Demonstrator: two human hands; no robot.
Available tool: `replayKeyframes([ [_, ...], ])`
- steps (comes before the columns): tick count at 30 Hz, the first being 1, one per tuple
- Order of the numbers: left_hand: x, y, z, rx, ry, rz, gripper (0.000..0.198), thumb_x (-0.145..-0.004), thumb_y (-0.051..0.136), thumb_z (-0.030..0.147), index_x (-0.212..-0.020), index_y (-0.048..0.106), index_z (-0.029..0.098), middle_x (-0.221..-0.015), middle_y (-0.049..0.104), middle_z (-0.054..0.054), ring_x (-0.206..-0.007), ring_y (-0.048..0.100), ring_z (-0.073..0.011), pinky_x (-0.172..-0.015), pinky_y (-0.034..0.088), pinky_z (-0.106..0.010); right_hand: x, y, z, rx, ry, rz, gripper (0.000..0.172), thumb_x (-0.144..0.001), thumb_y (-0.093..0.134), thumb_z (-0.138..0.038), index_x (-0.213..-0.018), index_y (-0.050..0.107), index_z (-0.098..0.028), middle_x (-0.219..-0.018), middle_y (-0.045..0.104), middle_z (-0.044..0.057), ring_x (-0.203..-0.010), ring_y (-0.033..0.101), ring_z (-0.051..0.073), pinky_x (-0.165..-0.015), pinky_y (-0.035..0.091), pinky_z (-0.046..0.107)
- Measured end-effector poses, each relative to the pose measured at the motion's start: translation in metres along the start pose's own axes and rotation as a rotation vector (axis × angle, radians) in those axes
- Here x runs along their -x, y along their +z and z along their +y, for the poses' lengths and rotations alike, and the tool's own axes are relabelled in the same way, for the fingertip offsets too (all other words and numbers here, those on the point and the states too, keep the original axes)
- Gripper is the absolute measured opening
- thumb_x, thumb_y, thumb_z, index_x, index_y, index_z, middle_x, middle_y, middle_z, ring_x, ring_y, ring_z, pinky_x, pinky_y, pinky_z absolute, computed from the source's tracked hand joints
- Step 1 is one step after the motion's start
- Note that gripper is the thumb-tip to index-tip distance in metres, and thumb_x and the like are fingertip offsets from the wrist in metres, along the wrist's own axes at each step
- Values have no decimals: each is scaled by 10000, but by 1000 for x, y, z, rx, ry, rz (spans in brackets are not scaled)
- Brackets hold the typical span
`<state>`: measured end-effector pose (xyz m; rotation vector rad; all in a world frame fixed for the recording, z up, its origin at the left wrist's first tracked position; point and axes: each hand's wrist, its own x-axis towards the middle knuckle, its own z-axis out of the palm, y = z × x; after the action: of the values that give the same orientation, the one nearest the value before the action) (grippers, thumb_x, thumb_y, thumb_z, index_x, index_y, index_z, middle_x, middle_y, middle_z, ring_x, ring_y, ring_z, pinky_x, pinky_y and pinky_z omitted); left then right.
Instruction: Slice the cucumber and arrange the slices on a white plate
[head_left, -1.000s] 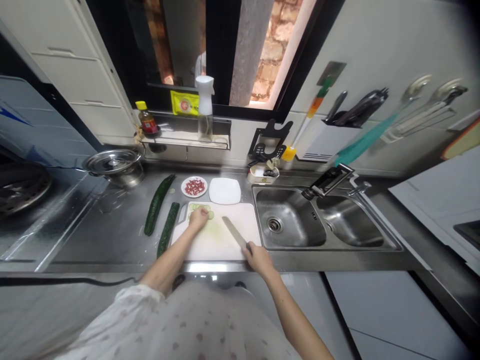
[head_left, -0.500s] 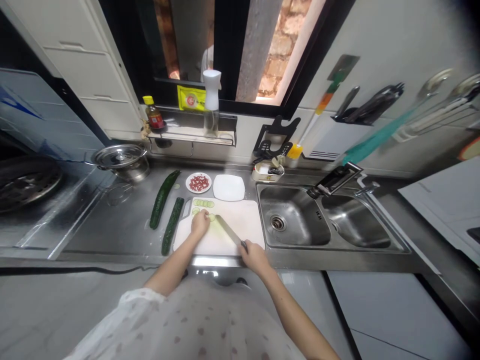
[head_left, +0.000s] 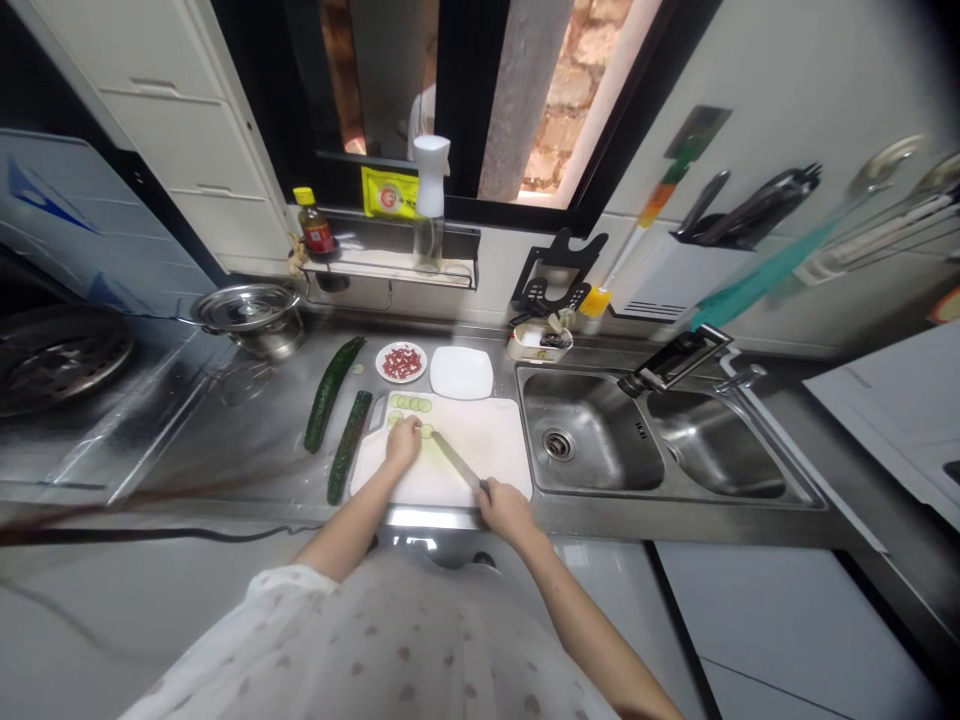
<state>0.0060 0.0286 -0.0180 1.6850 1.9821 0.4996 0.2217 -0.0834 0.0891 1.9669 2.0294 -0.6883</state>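
Observation:
My right hand point(head_left: 507, 508) is wrapped round the black handle of a kitchen knife point(head_left: 459, 462), whose blade slants across the white cutting board point(head_left: 465, 492). Close by the knife tip lies a pale green cucumber slice point(head_left: 427, 431). My left hand point(head_left: 405, 442) is at the board's left part with fingers bent together, right beside that slice; what they pinch, if anything, is too small to make out. Beyond it, several cucumber slices point(head_left: 411, 403) overlap in a row, and another slice point(head_left: 394, 419) shows just behind my left hand.
Left of the board lie a cut cucumber point(head_left: 349, 447) and a longer cucumber point(head_left: 333, 394). Behind it stand a plate of chopped red pieces point(head_left: 401, 362) and a white square plate point(head_left: 461, 372). A double sink point(head_left: 592, 430) adjoins on the right; a lidded steel pot point(head_left: 255, 318) stands back left.
The whole view has shifted slightly. Both hands, the knife and the slices keep nearly the same places on the board.

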Motion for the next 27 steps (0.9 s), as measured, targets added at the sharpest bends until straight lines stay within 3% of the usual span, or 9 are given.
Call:
replayKeyframes([
  [16,3,-1,3,17,-34,4,257,-840,464,108,-999,655,174,-1023,655,-101,-965,592,-203,-870,419,-290,0,-8,-12,72,-4,-108,346,-965,329,-312,-1128,569,-124,-1029,677,174,-979,647,246,-777,442,322],
  [27,1,-1,3,3,-41,-6,245,-848,459,117,-986,653,175,-998,659,-92,-953,600,-204,-856,431,-288,-8,-7,-12,63,-40,-90,347,-969,324,-321,-1117,569,-125,-1027,674,177,-972,647,242,-779,440,318],
])
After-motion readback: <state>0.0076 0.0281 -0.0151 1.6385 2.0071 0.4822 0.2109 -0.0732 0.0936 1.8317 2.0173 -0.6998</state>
